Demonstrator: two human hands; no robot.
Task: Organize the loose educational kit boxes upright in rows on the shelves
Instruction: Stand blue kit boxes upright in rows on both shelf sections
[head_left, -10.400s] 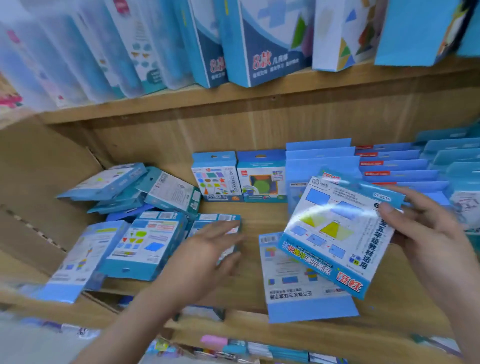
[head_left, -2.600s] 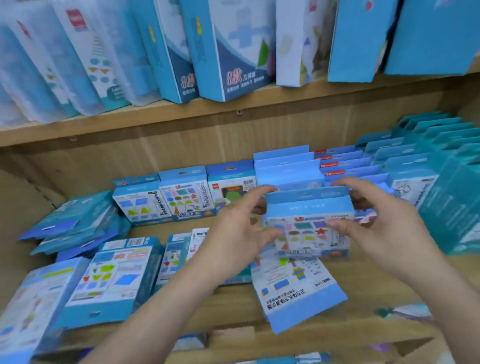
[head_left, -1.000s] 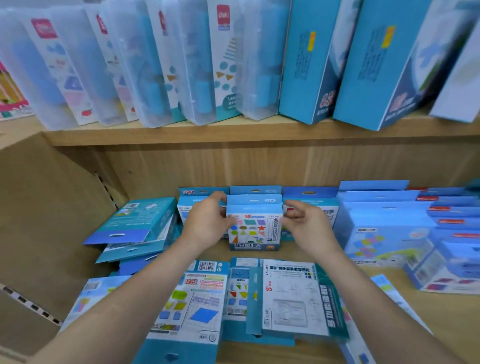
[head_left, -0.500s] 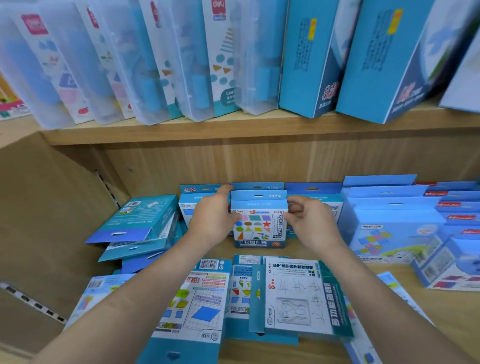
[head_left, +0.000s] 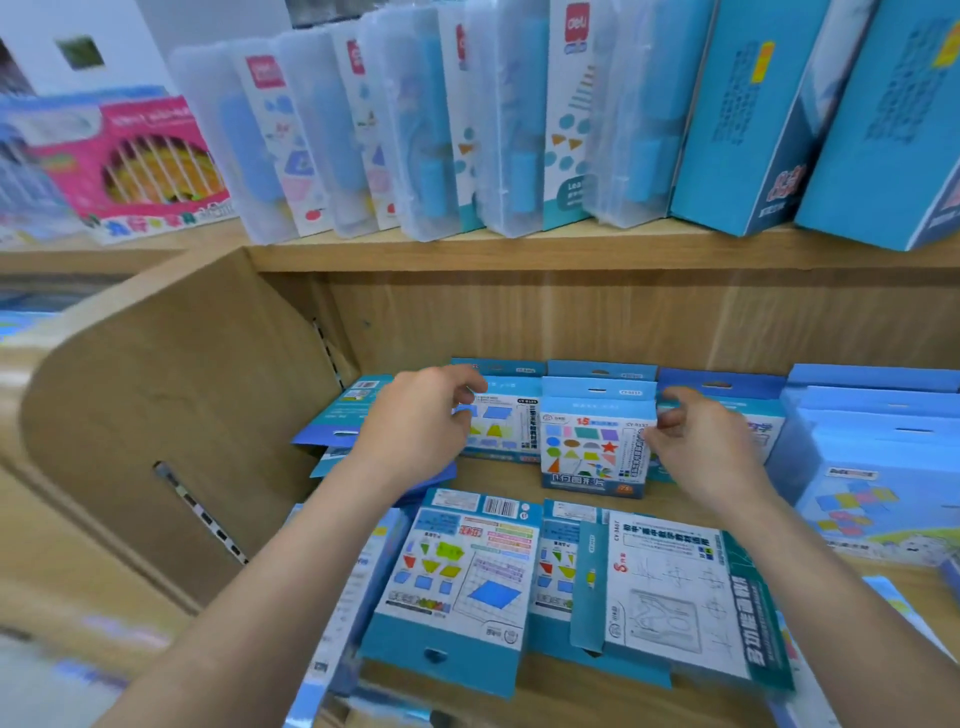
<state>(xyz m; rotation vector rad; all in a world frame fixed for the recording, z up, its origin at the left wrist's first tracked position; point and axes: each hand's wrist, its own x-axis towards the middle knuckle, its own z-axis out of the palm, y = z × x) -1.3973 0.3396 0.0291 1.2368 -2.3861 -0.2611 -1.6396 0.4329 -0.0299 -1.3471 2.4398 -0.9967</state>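
Observation:
A small kit box with coloured shapes and a red star (head_left: 592, 447) stands upright on the lower shelf (head_left: 498, 475), in front of a back row of blue upright boxes (head_left: 602, 371). My right hand (head_left: 698, 452) pinches its right edge with thumb and curled fingers. My left hand (head_left: 418, 423) is off that box. Its curled fingers lie at the top left corner of the neighbouring upright box with blue and yellow quadrilaterals (head_left: 501, 426); whether they grip it is unclear. Several loose boxes lie flat at the front, among them one with a barcode (head_left: 457, 582) and a white one (head_left: 670, 597).
A slanted pile of blue boxes (head_left: 332, 421) leans at the left behind my left hand, by the wooden side panel (head_left: 171, 415). Rows of blue boxes (head_left: 872, 447) fill the right. The upper shelf (head_left: 571, 249) carries clear plastic cases and tall blue boxes.
Both hands set the shapes box upright in the row. Since half a second ago my left hand has come off it and shifted left onto the neighbouring box; my right hand stays at its right edge.

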